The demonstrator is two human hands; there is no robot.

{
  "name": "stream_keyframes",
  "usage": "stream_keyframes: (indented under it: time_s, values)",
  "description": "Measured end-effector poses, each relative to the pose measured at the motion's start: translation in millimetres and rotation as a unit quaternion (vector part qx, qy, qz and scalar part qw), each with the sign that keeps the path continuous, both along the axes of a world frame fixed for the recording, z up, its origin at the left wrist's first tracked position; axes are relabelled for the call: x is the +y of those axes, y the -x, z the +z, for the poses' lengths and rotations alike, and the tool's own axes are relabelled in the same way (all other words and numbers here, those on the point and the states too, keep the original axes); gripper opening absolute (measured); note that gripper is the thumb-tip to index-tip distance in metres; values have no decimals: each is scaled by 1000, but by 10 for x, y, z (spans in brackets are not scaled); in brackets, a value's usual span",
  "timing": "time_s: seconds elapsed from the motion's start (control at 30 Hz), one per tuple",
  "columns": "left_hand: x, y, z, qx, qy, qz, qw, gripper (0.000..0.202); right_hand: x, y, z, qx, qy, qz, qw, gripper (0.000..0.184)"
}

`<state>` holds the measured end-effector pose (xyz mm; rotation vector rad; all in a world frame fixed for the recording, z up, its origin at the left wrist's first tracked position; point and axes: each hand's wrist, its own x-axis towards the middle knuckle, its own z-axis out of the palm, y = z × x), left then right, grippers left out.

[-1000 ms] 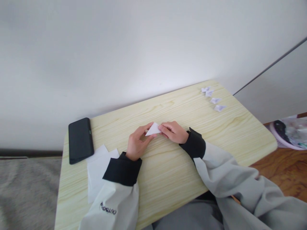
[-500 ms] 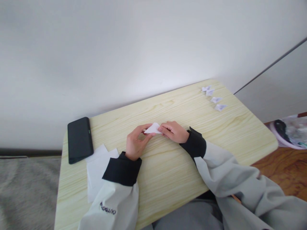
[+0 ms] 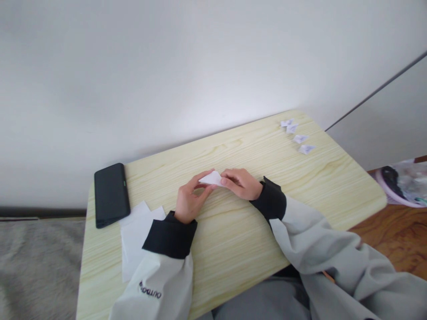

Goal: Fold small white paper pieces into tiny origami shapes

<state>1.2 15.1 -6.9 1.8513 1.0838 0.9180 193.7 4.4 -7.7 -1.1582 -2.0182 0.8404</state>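
A small piece of folded white paper (image 3: 212, 178) is held between my two hands over the middle of the table. My left hand (image 3: 191, 195) pinches its left side, thumb along the near edge and fingers at the far edge. On the right, my right hand (image 3: 243, 184) grips the other end between thumb and curled fingers. Parts of the paper are covered by the fingertips. Several small folded paper pieces (image 3: 300, 138) lie in a line near the table's far right corner.
White paper sheets (image 3: 137, 238) lie at the left of the wooden table (image 3: 233, 262), partly under my left sleeve. A black phone-like case (image 3: 111, 194) rests beside them at the left edge. A white wall (image 3: 187, 71) stands behind the table. A bin with a plastic bag (image 3: 408, 182) is at the right.
The folded paper has shifted and tilted slightly to the left between my fingers. My right thumb has moved a little along its right end. Other things stay in place.
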Motion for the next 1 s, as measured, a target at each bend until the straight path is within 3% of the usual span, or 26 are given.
stream_keyframes:
  time_s: [0.1,0.23,1.0]
  values:
    - [4,-5,-16,-22,35,5,999,42,-15,12,-15,26,-60,-57,996,20]
    - [7,-12,-22,-47,50,0,998,39,-16,7,-38,19,-125,-44,991,18]
    - [24,21,-44,-8,17,-11,1000,39,-26,20,-38,-35,-181,-57,981,14]
